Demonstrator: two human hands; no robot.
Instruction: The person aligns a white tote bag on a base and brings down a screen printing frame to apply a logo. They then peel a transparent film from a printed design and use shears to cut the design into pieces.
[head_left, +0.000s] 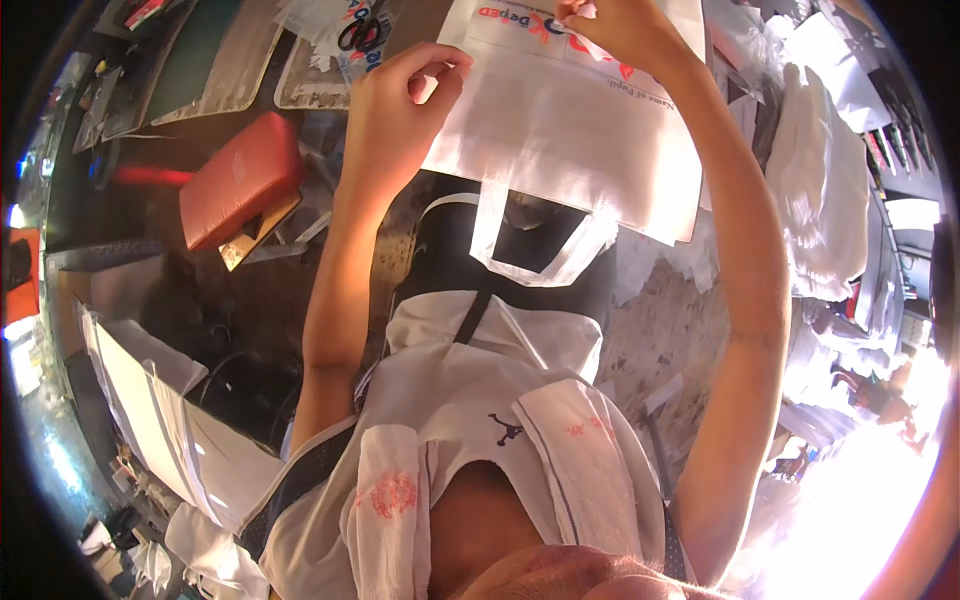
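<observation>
"Between the hands, what's there?"

"A white printed bag [560,135], its handles [488,225] toward the wearer's body."

"And the left hand [400,105]?"

"At the bag's left edge, fingers curled in; I can't tell whether it grips anything."

"The right hand [622,28]?"

"Over the bag's printed part, fingertips drawn together. Whether they pinch something, I can't tell."

"Anything nearby?"

"Dark-handled scissors [360,38] just beyond the left hand, a red box [243,182] left of its forearm, and white bundled material [818,185] right of the right forearm."
</observation>
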